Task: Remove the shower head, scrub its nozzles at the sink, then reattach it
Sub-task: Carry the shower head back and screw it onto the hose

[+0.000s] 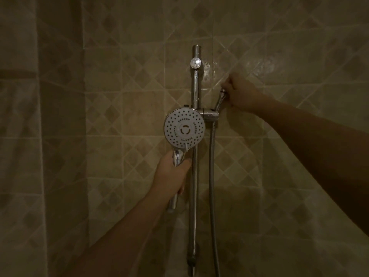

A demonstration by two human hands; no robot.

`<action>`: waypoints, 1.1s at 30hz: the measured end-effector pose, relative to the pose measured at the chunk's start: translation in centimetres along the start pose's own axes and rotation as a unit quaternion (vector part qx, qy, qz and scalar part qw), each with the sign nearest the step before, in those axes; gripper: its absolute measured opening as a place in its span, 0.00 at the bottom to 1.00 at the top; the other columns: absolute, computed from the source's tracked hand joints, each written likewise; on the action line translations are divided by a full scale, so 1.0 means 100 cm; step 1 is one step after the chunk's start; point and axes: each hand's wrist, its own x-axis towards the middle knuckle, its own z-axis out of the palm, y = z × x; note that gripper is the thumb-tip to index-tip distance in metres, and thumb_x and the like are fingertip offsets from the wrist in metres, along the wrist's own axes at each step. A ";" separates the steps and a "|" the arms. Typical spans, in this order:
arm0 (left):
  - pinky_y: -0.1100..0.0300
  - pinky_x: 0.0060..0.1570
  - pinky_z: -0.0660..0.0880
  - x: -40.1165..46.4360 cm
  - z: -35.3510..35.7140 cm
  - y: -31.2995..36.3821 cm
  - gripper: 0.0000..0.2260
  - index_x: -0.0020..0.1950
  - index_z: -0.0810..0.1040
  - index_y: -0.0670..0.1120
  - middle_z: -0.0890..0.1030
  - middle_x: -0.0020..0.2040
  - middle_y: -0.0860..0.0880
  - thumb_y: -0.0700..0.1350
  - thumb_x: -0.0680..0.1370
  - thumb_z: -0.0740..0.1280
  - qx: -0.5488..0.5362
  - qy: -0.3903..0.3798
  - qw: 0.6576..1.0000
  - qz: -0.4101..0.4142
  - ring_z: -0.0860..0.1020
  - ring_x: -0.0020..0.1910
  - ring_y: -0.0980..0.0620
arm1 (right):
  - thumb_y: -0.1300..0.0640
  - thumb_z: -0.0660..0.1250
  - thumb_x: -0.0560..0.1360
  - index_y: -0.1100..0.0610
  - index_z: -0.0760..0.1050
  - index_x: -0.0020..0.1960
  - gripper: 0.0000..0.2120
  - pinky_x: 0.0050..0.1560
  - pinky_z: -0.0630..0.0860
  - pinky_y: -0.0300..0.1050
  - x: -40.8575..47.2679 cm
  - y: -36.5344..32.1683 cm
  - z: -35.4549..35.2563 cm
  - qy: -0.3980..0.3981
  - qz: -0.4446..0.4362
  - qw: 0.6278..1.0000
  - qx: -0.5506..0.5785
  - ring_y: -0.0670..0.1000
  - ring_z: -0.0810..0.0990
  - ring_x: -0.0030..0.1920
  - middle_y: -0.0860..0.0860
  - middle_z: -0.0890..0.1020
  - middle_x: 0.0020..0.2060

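Note:
The round shower head (184, 127) faces me, its grey face dotted with nozzles, just left of the chrome slide rail (194, 92). My left hand (172, 172) grips its chrome handle below the face; the handle's lower end sticks out under my fist. The metal hose (212, 166) rises along the wall and passes through the rail's holder bracket (210, 113). My right hand (239, 92) grips the hose's end nut above the bracket. The hose end and the handle are apart.
Beige diamond-patterned tiles cover the wall (279, 47). A wall corner (83, 136) runs down the left side. The rail's upper mount knob (195, 63) shines near the top; its lower mount (192, 258) sits near the bottom edge. The room is dim.

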 end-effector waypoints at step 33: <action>0.61 0.20 0.68 -0.207 -0.014 -0.121 0.16 0.32 0.73 0.46 0.71 0.24 0.46 0.43 0.79 0.70 -0.130 0.102 0.936 -0.311 0.69 0.19 0.52 | 0.48 0.66 0.79 0.48 0.75 0.41 0.09 0.42 0.78 0.40 -0.411 0.026 0.187 -0.210 0.259 0.924 0.189 0.41 0.79 0.35 0.43 0.79 0.32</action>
